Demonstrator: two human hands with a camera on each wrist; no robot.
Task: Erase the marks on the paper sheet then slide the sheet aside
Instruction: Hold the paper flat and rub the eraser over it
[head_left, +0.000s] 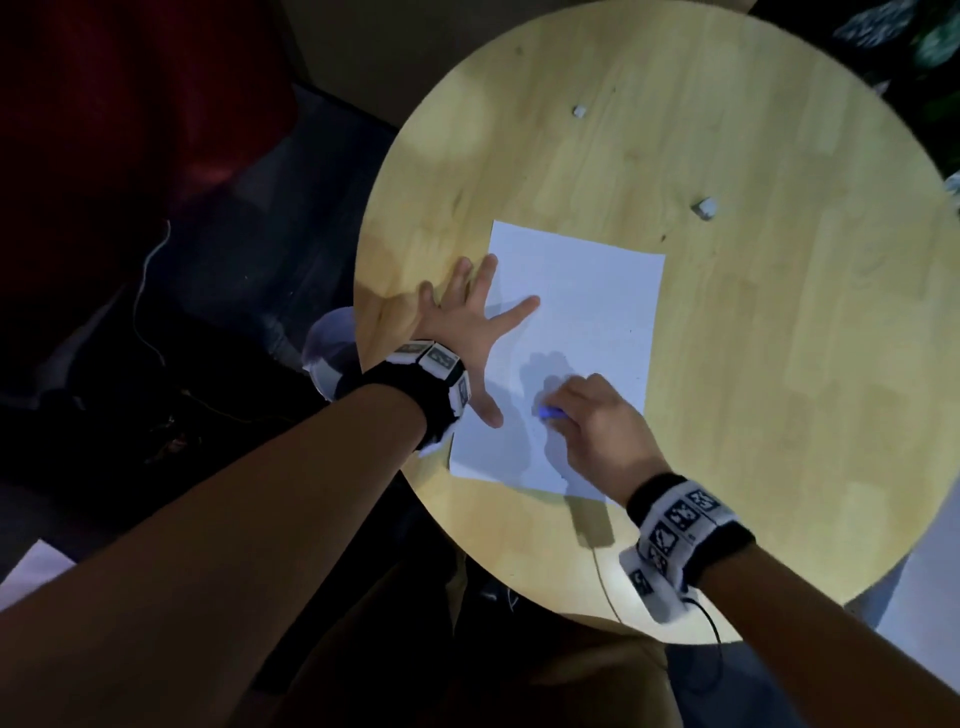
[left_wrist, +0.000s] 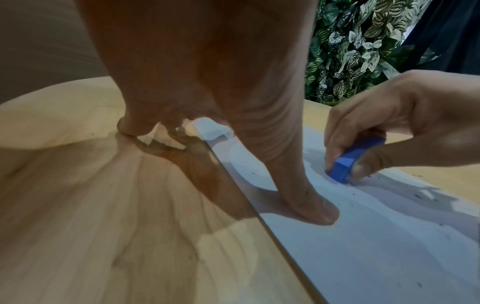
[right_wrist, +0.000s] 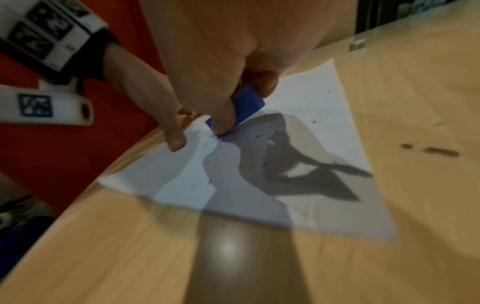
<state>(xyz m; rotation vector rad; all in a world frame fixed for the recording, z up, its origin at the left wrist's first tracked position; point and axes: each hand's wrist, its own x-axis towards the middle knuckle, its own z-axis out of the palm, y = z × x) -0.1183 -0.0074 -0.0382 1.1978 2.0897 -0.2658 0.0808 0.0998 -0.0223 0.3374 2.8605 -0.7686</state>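
Left hand (head_left: 464, 332) lies flat with fingers spread, pressing the paper sheet (head_left: 587, 312) near the surface's (head_left: 779, 364) left edge. Right hand (head_left: 597, 421) pinches a blue eraser (left_wrist: 349, 161) against the sheet.

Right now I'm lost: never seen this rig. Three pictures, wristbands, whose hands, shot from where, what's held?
No machine here: a person works bare-handed, with a camera on the head and one on each wrist. The wide picture looks down from the head; the other two look along each hand.

A round wooden table carries a white paper sheet. The left hand lies spread and flat, pinning the sheet's left edge. The right hand pinches a blue eraser against the paper. Dark crumbs lie scattered on the sheet. Two small pale lumps sit farther back on the table; I cannot tell what they are.
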